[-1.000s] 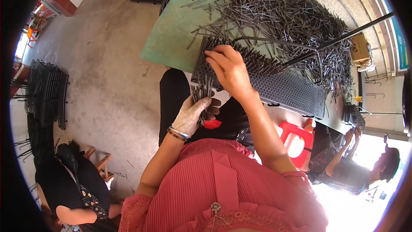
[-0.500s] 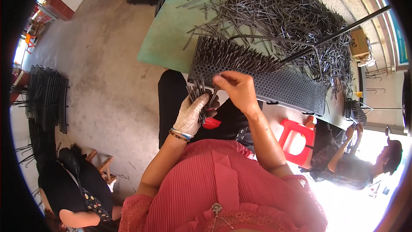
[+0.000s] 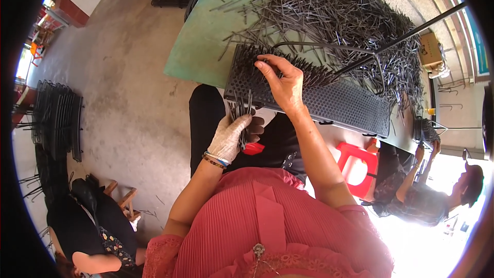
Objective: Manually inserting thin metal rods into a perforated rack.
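A bundle of thin dark rods (image 3: 242, 109) is gripped in my left hand (image 3: 228, 135), which wears a pale glove with dark fingertips. My bare right hand (image 3: 284, 82) is over the long black perforated rack (image 3: 339, 104), at the edge of the rods standing in its holes (image 3: 303, 70). Its thumb and forefinger are pinched together; whatever lies between them is too small to make out. The standing rods fill the far part of the rack, while its near rows show bare holes.
Loose dark rods (image 3: 339, 15) lie heaped on the green table (image 3: 198, 46). A black metal frame (image 3: 401, 38) crosses above the rack. A red plastic stool (image 3: 355, 167) stands at right, near a seated co-worker (image 3: 417, 195). Another person (image 3: 92, 221) sits lower left, beside stacked black racks (image 3: 56, 118).
My right hand has moved away from the bundle, up over the rack's standing rods. My left hand stays about where it was, holding the bundle.
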`<state>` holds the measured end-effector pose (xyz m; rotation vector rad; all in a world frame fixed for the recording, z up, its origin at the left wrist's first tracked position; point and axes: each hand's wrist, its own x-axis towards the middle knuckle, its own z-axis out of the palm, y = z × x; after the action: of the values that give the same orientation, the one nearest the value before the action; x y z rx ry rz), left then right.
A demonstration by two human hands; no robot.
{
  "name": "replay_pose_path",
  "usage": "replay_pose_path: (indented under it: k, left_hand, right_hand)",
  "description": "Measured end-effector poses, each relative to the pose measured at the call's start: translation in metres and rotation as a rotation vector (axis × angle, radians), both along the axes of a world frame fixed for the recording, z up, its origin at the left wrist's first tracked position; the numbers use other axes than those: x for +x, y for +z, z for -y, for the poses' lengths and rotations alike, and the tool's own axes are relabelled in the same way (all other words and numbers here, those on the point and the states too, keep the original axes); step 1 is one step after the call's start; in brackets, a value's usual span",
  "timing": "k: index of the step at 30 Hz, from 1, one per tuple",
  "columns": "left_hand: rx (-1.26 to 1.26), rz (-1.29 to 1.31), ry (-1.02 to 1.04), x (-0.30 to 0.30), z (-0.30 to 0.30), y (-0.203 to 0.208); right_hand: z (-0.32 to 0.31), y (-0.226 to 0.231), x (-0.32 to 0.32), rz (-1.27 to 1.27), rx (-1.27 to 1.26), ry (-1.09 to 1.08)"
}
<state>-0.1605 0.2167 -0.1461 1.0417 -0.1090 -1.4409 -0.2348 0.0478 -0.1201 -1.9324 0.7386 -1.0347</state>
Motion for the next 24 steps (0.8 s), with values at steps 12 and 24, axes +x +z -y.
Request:
replay_pose_path:
  k: [12,24]
  left_hand:
    - [-0.013,0.000,-0.036,0.003,-0.006,-0.001]
    - [-0.072,-0.013,-0.071,0.003,-0.004,0.006]
  right_hand:
    - [-0.006,-0.006,0.004,-0.144,-0.387,0.096]
    - [-0.003,-0.004,0.003,-0.181,-0.572,0.124]
